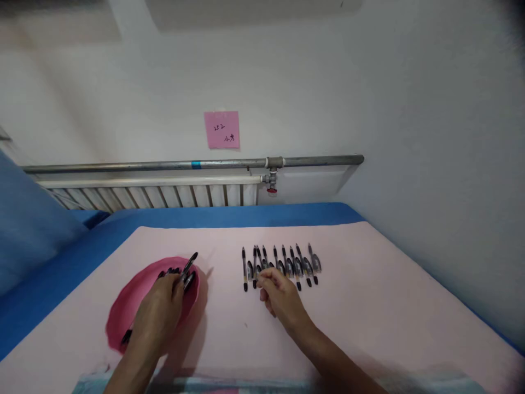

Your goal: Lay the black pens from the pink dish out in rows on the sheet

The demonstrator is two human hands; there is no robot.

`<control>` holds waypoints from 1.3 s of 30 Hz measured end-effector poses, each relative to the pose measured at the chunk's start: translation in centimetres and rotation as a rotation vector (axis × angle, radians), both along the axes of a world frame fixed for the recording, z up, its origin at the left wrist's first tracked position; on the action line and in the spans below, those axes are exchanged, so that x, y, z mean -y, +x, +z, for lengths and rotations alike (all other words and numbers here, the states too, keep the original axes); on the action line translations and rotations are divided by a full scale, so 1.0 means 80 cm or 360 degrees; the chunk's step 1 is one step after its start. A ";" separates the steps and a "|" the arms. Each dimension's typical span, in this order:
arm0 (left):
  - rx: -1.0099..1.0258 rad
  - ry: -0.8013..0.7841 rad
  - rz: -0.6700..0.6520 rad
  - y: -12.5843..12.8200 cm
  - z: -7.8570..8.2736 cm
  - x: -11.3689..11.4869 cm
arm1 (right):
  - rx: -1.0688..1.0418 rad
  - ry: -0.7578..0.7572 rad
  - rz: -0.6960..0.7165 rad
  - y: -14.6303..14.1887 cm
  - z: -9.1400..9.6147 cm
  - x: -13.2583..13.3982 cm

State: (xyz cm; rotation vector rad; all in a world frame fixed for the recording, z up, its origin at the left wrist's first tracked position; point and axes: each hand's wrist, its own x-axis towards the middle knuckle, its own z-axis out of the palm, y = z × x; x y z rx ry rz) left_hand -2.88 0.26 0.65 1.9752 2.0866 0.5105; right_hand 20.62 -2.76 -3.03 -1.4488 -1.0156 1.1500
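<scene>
My left hand (158, 309) is over the right part of a pink scalloped dish (133, 301), fingers closed on a black pen (189, 265) that tilts up to the right. More black pens lie in the dish, partly hidden by that hand. To the right, several slim pens (245, 268) lie side by side on the pink cover, tips toward the wall. Short dark caps (316, 263) lie among them. My right hand (283, 298) is at the near edge of this row, thumb and fingers pinched together. Whatever its fingertips hold, if anything, is too small to make out.
The pink cover (369, 306) lies over a blue surface (246, 215). Behind stand a white radiator (197, 195) and a metal pipe (156, 166) with a red-handled valve (272, 190). A pink note (222, 130) is on the wall. Blue cloth (28, 219) hangs at left.
</scene>
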 end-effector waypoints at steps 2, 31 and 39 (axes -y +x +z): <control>-0.0210 -0.0132 0.0012 -0.010 -0.006 -0.008 | 0.0177 0.0053 0.0070 0.000 -0.007 0.001; 0.0487 -0.0038 -0.0645 0.093 -0.053 0.017 | 0.2035 0.0435 0.0611 -0.035 -0.032 0.010; 0.0340 0.0147 -0.0752 0.095 -0.078 -0.004 | 0.2002 0.0613 0.0676 -0.032 -0.027 0.022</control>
